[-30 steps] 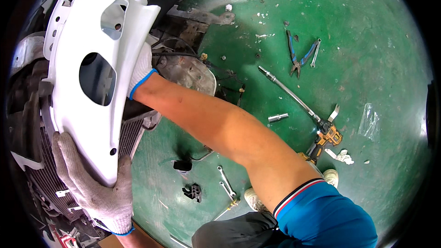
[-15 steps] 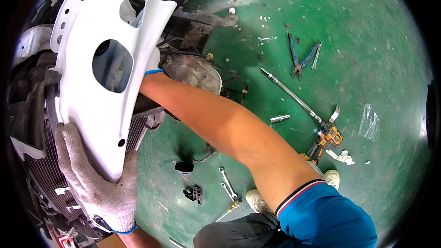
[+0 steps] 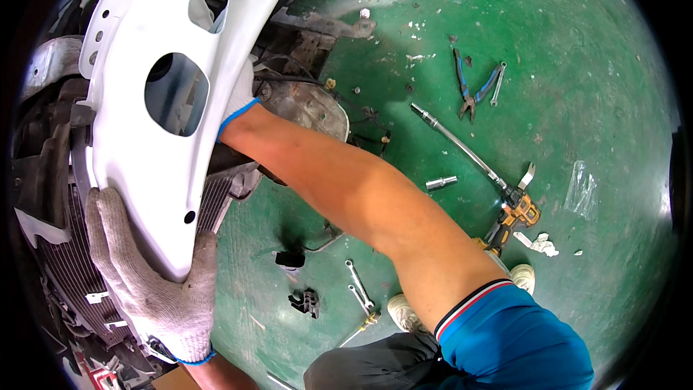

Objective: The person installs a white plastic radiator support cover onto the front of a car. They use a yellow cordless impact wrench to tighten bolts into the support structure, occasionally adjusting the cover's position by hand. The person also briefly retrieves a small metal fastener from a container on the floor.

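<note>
The left hand spreads round the white panel, likely steadying it; I cannot tell if the half-hidden right hand grips.

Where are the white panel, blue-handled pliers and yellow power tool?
White panel (image 3: pixel 153 162): head view, face below the larger hole.
Blue-handled pliers (image 3: pixel 468 101): head view, near the joint.
Power tool (image 3: pixel 521 211): head view, yellow body.

I see one white panel on my feed: long, smooth, glossy, tapering to a rounded lower tip. Two large openings; smaller holes along its left flange. Runs lengthwise at left, upper end cut off.
</note>
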A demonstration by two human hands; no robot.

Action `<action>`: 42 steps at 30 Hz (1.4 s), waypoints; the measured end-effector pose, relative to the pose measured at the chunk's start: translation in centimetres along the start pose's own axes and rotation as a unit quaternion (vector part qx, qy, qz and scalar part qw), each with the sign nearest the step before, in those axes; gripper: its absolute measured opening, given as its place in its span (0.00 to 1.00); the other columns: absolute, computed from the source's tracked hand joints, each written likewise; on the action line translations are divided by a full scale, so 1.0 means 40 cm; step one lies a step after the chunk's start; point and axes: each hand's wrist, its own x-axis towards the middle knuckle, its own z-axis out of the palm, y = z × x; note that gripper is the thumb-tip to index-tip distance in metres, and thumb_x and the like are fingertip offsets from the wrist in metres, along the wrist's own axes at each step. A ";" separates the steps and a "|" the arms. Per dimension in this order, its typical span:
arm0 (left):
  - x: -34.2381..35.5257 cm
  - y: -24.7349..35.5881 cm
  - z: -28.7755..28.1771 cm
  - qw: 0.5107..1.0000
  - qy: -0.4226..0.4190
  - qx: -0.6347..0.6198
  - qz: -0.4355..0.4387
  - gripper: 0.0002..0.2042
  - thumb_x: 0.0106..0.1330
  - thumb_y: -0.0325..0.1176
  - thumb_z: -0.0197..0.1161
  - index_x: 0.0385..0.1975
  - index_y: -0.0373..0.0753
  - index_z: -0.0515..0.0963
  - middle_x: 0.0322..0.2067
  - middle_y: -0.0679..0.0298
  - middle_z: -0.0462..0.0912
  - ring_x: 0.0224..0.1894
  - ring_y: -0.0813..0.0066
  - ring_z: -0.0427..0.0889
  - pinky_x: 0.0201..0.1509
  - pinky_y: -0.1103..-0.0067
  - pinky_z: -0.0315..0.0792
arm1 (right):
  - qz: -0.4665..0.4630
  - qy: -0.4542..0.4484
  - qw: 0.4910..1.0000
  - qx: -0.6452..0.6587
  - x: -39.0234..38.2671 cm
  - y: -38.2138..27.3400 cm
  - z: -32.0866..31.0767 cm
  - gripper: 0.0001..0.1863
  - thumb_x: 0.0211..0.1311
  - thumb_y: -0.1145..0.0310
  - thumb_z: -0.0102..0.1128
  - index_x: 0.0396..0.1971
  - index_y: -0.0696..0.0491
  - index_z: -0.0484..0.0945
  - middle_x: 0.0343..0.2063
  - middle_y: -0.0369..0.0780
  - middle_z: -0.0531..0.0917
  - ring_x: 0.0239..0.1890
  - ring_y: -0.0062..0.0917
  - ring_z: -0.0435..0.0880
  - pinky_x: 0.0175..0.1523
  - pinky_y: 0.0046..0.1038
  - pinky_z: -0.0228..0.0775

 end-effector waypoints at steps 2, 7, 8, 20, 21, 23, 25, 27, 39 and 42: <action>0.005 -0.004 -0.003 1.000 -0.001 0.004 0.008 0.50 0.44 0.38 0.78 0.74 0.46 0.63 0.71 0.49 0.63 0.73 0.49 0.65 0.75 0.53 0.64 | 0.037 -0.044 0.998 -0.004 -0.025 0.006 -0.057 0.13 0.60 0.60 0.56 0.30 0.50 0.87 0.31 0.46 0.87 0.37 0.42 0.88 0.39 0.41 0.79; 0.004 -0.010 -0.018 0.999 0.011 0.008 0.030 0.48 0.47 0.39 0.78 0.74 0.46 0.63 0.70 0.49 0.65 0.72 0.48 0.65 0.74 0.55 0.66 | 0.149 -0.138 0.931 0.302 -0.109 0.072 -0.313 0.14 0.61 0.62 0.66 0.36 0.58 0.86 0.31 0.46 0.87 0.35 0.35 0.88 0.41 0.35 0.79; -0.005 -0.020 -0.025 1.000 0.010 0.015 0.025 0.48 0.48 0.39 0.78 0.74 0.46 0.63 0.70 0.49 0.65 0.72 0.48 0.66 0.74 0.55 0.67 | 0.182 -0.171 0.902 0.351 -0.133 0.077 -0.369 0.15 0.62 0.62 0.67 0.39 0.59 0.85 0.31 0.43 0.87 0.34 0.29 0.87 0.41 0.32 0.79; 0.012 0.010 -0.020 1.000 -0.022 -0.012 0.007 0.48 0.50 0.32 0.75 0.75 0.47 0.60 0.70 0.48 0.62 0.72 0.46 0.66 0.73 0.58 0.66 | 0.241 -0.210 0.867 0.383 -0.245 0.155 -0.650 0.14 0.65 0.70 0.70 0.46 0.61 0.83 0.34 0.37 0.86 0.36 0.17 0.83 0.44 0.23 0.78; 0.011 0.013 -0.023 1.000 -0.024 -0.011 0.004 0.48 0.50 0.32 0.75 0.75 0.47 0.60 0.71 0.48 0.62 0.72 0.46 0.65 0.73 0.58 0.67 | 0.245 -0.212 0.866 0.380 -0.243 0.153 -0.655 0.14 0.65 0.70 0.70 0.46 0.61 0.83 0.34 0.37 0.86 0.36 0.17 0.83 0.44 0.23 0.78; 0.009 0.008 -0.032 1.000 -0.027 -0.009 0.007 0.49 0.50 0.32 0.76 0.76 0.47 0.59 0.71 0.48 0.62 0.72 0.47 0.65 0.73 0.58 0.67 | 0.248 -0.213 0.870 0.370 -0.240 0.149 -0.662 0.14 0.65 0.70 0.70 0.46 0.61 0.83 0.33 0.37 0.86 0.36 0.17 0.83 0.44 0.23 0.77; 0.008 0.008 -0.032 1.000 -0.030 -0.008 0.006 0.49 0.49 0.32 0.76 0.76 0.47 0.59 0.71 0.48 0.61 0.73 0.47 0.65 0.73 0.58 0.67 | 0.246 -0.211 0.878 0.353 -0.242 0.150 -0.667 0.13 0.65 0.71 0.70 0.46 0.61 0.83 0.33 0.37 0.86 0.35 0.17 0.83 0.43 0.23 0.77; 0.007 0.011 -0.029 1.000 -0.031 -0.005 0.004 0.49 0.50 0.32 0.76 0.76 0.47 0.59 0.71 0.48 0.61 0.73 0.47 0.64 0.73 0.58 0.67 | 0.264 -0.200 0.863 0.382 -0.247 0.152 -0.674 0.14 0.64 0.67 0.71 0.44 0.61 0.84 0.32 0.36 0.86 0.35 0.15 0.81 0.42 0.22 0.76; -0.018 0.029 -0.047 0.996 0.057 -0.002 0.064 0.42 0.53 0.41 0.80 0.69 0.36 0.68 0.70 0.48 0.65 0.70 0.49 0.69 0.69 0.59 0.71 | 0.350 -0.267 0.744 0.503 -0.279 0.106 -0.796 0.13 0.69 0.67 0.65 0.45 0.61 0.83 0.32 0.39 0.87 0.33 0.19 0.85 0.39 0.24 0.78; -0.090 0.134 -0.027 0.978 0.073 -0.178 0.084 0.35 0.54 0.39 0.80 0.62 0.34 0.75 0.58 0.48 0.78 0.61 0.49 0.77 0.67 0.59 0.71 | 0.375 -0.309 0.729 0.482 -0.285 0.080 -0.834 0.14 0.70 0.65 0.62 0.44 0.62 0.83 0.32 0.40 0.87 0.33 0.21 0.86 0.38 0.25 0.79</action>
